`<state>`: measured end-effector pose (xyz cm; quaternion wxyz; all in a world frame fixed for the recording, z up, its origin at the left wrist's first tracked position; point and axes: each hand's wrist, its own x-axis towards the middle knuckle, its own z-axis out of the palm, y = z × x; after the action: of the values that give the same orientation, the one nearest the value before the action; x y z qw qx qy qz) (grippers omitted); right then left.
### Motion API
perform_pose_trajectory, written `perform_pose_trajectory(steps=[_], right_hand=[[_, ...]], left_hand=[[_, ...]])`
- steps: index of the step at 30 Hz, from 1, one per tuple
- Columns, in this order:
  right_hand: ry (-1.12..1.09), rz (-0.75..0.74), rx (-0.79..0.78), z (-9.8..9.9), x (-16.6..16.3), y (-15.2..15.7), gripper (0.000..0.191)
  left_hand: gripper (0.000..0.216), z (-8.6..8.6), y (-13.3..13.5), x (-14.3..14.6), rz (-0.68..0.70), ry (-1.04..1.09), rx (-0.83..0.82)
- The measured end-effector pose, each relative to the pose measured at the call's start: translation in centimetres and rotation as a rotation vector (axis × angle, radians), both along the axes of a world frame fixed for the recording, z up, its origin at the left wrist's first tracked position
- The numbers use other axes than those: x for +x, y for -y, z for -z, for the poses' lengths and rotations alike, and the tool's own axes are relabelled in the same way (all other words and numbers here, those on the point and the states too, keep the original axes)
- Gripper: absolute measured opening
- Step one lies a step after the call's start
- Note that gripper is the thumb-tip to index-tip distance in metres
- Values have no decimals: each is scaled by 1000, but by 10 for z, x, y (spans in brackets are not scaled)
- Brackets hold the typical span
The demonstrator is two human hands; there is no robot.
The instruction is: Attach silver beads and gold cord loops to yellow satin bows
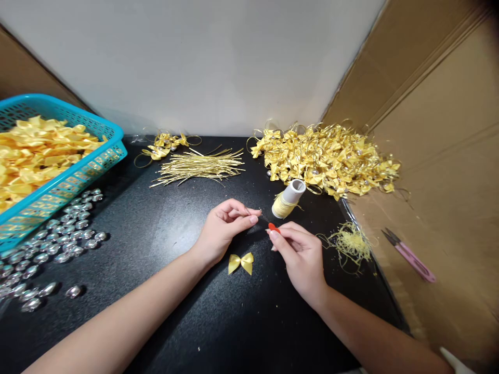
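Note:
My right hand [302, 254] pinches a small flat red piece [274, 228] between thumb and fingers; it looks like the handle of a needle threader. From it a thin dark line runs to the fingertips of my left hand [232, 226], which are pressed together on something thin, possibly a needle, too fine to make out. Just below the hands, a yellow satin bow [240, 264] lies flat on the black table. A spool of yellow thread [286, 201] stands tilted in the picture behind my right hand.
A blue basket [113, 132] of yellow bows stands left, silver beads [74, 223] beside it. Gold twist ties [198, 167] lie at the back, near a few tied bows [166, 145]. Right are a heap of finished-looking bows [327, 161], thread scraps [351, 243] and pink snips [409, 257].

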<state>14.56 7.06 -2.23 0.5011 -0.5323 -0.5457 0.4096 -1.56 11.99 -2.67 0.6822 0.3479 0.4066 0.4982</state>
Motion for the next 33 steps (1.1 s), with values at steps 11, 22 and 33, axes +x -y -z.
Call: perform_pose_trajectory(steps=[11,22,33], right_hand=[[2,2,-1,-1,-1,0,18],[0,11,2,0,-1,0,17],[-19,-5,19,-2,-2,-1,19]], left_hand=[[29,2,-1,0,-12,-25,10],[29,-3,1,1,10,-38,14],[23,-7,5,3,128,-53,62]])
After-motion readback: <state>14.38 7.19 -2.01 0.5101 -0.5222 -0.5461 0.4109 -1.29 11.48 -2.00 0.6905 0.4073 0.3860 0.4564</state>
